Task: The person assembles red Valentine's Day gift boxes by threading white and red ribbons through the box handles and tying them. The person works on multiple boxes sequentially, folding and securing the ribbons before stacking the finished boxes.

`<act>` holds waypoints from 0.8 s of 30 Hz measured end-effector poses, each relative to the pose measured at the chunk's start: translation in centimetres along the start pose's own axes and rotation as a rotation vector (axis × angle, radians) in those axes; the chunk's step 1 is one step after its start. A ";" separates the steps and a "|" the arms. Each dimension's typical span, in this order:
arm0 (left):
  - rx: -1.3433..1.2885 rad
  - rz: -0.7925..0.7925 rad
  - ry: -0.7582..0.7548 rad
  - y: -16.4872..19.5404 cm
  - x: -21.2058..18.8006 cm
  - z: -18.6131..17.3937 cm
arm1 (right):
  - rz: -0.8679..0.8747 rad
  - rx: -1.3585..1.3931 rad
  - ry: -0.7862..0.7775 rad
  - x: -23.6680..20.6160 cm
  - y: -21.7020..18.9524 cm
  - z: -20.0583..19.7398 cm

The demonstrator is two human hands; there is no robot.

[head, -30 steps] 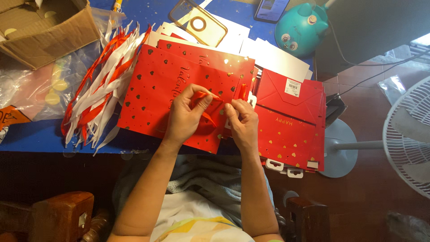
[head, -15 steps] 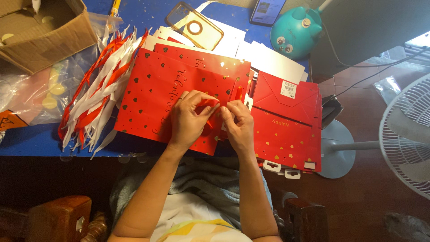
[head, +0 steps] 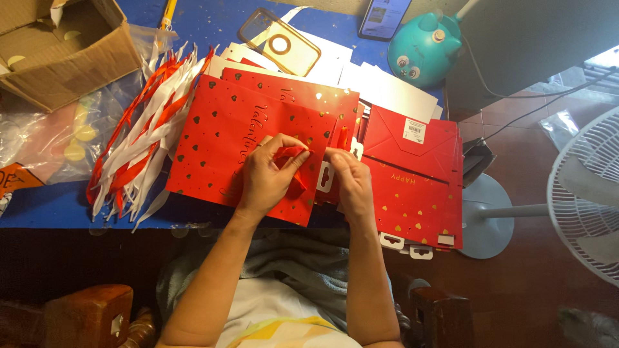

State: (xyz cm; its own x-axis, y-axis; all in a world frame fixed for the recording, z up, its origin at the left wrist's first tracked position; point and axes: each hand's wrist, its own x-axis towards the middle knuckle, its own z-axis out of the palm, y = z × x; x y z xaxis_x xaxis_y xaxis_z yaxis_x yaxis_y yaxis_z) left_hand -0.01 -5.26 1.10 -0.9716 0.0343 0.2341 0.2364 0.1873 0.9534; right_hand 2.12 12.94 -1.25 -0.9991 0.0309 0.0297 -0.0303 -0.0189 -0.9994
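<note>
At table's near edge, left hand (head: 267,177), right hand (head: 348,177) pinching red ribbon (head: 293,154), red bag (head: 248,145) beneath

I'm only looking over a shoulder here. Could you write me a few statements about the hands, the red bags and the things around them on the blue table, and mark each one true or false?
1. Both hands, left hand and right hand, are on a red ribbon over a flat red paper bag. True.
2. The bundle of ribbons is all green. False: it is red and white.
3. A cardboard box stands open at the table's far left. True.
4. The fan stands on the blue table. False: it stands on the floor to the right.
5. A teal lamp base sits at the table's far edge. True.
</note>
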 end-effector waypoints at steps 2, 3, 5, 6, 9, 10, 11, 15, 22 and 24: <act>-0.055 -0.035 -0.049 -0.1 0.1 -0.3 | 0.054 -0.037 -0.029 0.1 -0.2 -0.3; -0.051 -0.031 -0.070 -0.2 0.2 -0.6 | 0.089 0.015 -0.058 0.1 -0.3 -0.5; -0.100 -0.055 -0.122 -0.3 0.3 -0.9 | 0.158 0.120 -0.117 0.2 -0.7 -0.9; -0.151 -0.082 -0.150 -0.4 0.3 -1.1 | 0.175 0.092 -0.117 0.3 -0.8 -0.9; -0.208 -0.127 -0.240 -0.6 0.5 -1.7 | 0.260 0.009 -0.110 0.5 -1.1 -1.1; -0.211 -0.136 -0.271 -0.6 0.6 -1.9 | 0.309 -0.022 -0.104 0.4 -1.3 -1.4; -0.256 -0.176 -0.299 -0.6 0.6 -2.1 | 0.359 -0.053 -0.097 0.4 -1.5 -1.5; -0.370 -0.277 -0.365 -0.5 0.9 -2.5 | 0.146 0.081 -0.278 0.7 -2.0 -1.9; -0.213 -0.201 -0.309 0.5 0.9 -2.2 | 0.158 -0.043 -0.150 0.8 -1.4 -0.8; -0.289 -0.243 -0.322 0.7 0.9 -2.1 | 0.123 -0.018 -0.156 0.7 -1.4 -0.8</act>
State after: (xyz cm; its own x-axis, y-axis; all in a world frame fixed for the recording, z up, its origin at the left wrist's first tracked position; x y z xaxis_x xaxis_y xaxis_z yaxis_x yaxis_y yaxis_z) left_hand -0.73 -7.14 2.38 -0.9424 0.3332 -0.0284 -0.0480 -0.0508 0.9976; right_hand 1.48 13.76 0.14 -0.9879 -0.1254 -0.0909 0.0909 0.0050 -0.9958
